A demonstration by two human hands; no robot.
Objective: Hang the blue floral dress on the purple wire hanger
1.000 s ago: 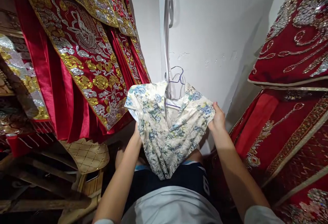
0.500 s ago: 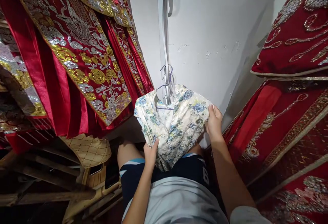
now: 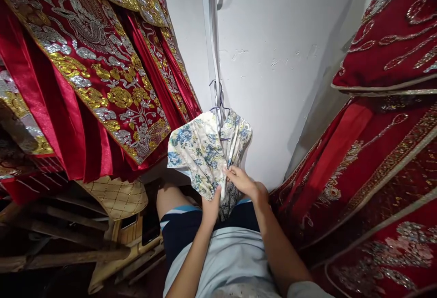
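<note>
A cream floral shirt (image 3: 201,145) with blue and green flowers and short sleeves hangs on a thin dark purple hanger (image 3: 218,100) in front of me. My left hand (image 3: 210,204) grips its lower front, thumb on top of the cloth. Just above and to the right, my right hand (image 3: 239,179) pinches the fabric near the front edge at the middle. The shirt is turned so that its left-hand sleeve spreads wide, while the right side is folded narrower. Fingers of my left hand are partly hidden beneath the cloth.
Red garments with gold and silver embroidery (image 3: 119,98) hang at left; more beaded red garments (image 3: 375,152) hang at right. A white strap (image 3: 212,25) runs down the pale wall (image 3: 269,25). At lower left stand a bamboo chair (image 3: 112,252) and a dark phone-like object (image 3: 150,227).
My right hand has left the right sleeve and moved inward to the shirt's front middle. The shirt has turned and its right side has drawn in. My left hand has shifted slightly right.
</note>
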